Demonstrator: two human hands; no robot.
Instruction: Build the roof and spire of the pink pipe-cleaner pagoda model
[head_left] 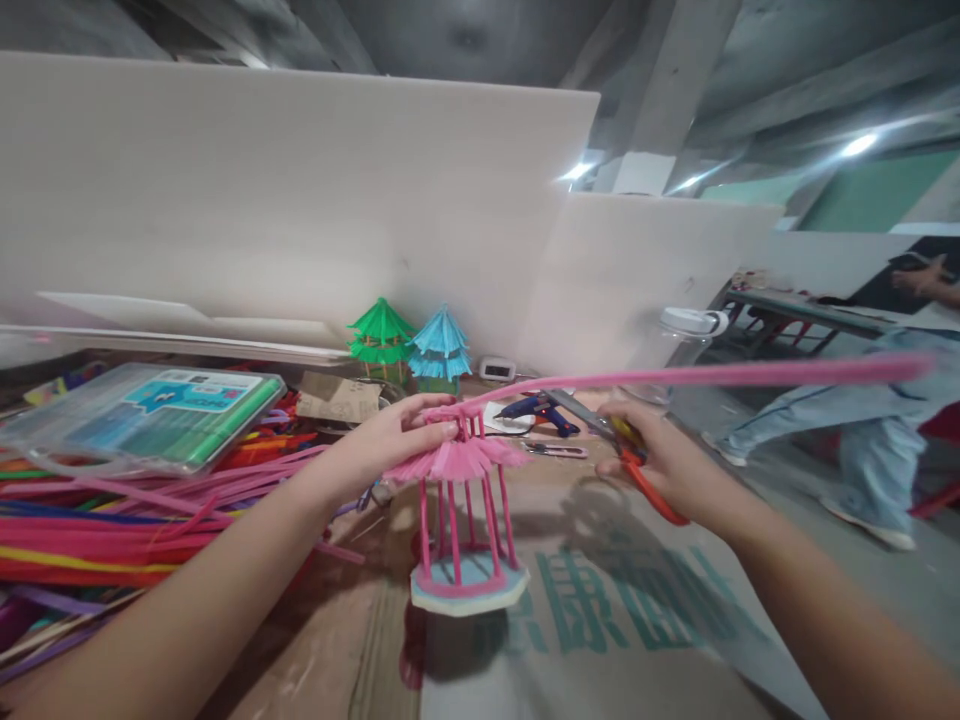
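My left hand (pixel 420 428) is closed around the top of a pink model pavilion (pixel 457 462), holding it up over the table. The model has a fringed pink roof, thin pink posts and a pale blue and white base (pixel 471 590). From its top a long pink pipe cleaner (pixel 675 378) stretches far to the right. Orange-handled scissors (pixel 637 468) are in my right hand (pixel 660 455), their blades pointing left just under the pipe cleaner. Fingers of the left hand partly hide the model's top.
Bundles of coloured pipe cleaners (pixel 112 520) and a clear plastic case (pixel 142 415) lie left. Green (pixel 381 335) and blue model pavilions (pixel 441 350) stand behind, near a blue glue gun (pixel 555 412), a pink utility knife (pixel 559 451) and a clear bottle (pixel 679 345). A person (pixel 862 420) is at right.
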